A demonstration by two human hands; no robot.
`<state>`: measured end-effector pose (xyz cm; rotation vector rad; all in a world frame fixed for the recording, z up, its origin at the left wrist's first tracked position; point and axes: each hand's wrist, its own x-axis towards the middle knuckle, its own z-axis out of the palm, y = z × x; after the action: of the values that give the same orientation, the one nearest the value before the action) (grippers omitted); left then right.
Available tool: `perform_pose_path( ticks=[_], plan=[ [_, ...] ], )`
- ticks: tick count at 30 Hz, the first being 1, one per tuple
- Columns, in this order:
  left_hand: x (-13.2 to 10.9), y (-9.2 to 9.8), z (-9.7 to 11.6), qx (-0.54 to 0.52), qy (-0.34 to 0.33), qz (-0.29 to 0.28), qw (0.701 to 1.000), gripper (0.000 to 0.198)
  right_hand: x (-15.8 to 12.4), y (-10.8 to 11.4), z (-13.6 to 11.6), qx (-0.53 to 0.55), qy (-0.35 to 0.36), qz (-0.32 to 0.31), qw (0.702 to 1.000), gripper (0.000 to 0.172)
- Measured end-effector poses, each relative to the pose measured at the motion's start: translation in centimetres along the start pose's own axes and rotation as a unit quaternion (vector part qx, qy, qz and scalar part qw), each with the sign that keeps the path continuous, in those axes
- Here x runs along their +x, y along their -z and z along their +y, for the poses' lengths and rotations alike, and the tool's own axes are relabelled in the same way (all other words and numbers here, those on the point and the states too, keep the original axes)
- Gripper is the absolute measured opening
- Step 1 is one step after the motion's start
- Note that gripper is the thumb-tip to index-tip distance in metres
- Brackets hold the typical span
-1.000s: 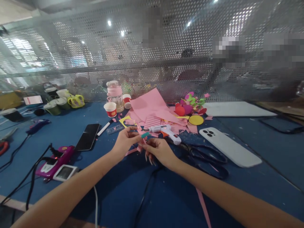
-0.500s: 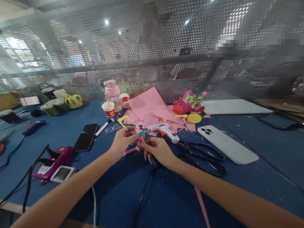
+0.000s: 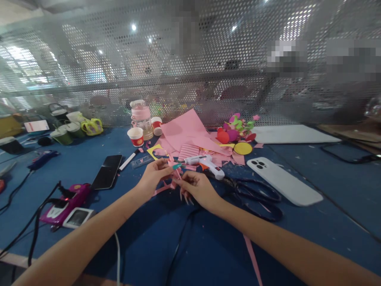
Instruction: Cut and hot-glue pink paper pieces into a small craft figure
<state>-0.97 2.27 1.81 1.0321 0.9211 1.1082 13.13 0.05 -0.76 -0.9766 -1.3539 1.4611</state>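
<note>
My left hand (image 3: pixel 153 177) and my right hand (image 3: pixel 198 188) meet over the blue table (image 3: pixel 208 246), both pinched on a small strip of pink paper (image 3: pixel 174 174) held between them. A small teal piece (image 3: pixel 176 166) shows at the fingertips; I cannot tell what it is. Just beyond the hands lies a white glue gun (image 3: pixel 205 163) with an orange trigger. Behind it spreads a heap of pink paper sheets (image 3: pixel 187 133) and offcuts. Black scissors (image 3: pixel 256 198) lie to the right of my right hand.
A white phone (image 3: pixel 284 180) lies face down at the right, a black phone (image 3: pixel 107 171) at the left. Red-and-white paper cups (image 3: pixel 137 137), a pink-lidded jar (image 3: pixel 141 117), coloured paper flowers (image 3: pixel 238 129), a magenta device (image 3: pixel 64 204) with cables and a perforated metal screen (image 3: pixel 190 63) surround the work spot.
Both hands have sunk slightly and drawn closer together around the pink strip. The teal piece at the fingertips shows less than before.
</note>
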Motion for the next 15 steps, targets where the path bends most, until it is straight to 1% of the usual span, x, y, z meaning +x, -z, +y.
perform_pose_path(
  ticks=[4,10,15],
  plan=[
    [0.09,0.21,-0.15,0.014,0.005,-0.002,1.000,0.023,-0.01,-0.01,-0.01,-0.009,0.009,0.017,1.000,0.033],
    [-0.09,0.05,0.05,0.038,0.007,-0.008,0.999,0.024,0.11,0.08,0.41,-0.013,0.014,0.018,1.000,0.032],
    [-0.16,-0.21,0.13,0.025,-0.017,-0.010,0.999,0.029,0.16,0.07,0.72,-0.018,0.000,0.016,1.000,0.032]
  ],
)
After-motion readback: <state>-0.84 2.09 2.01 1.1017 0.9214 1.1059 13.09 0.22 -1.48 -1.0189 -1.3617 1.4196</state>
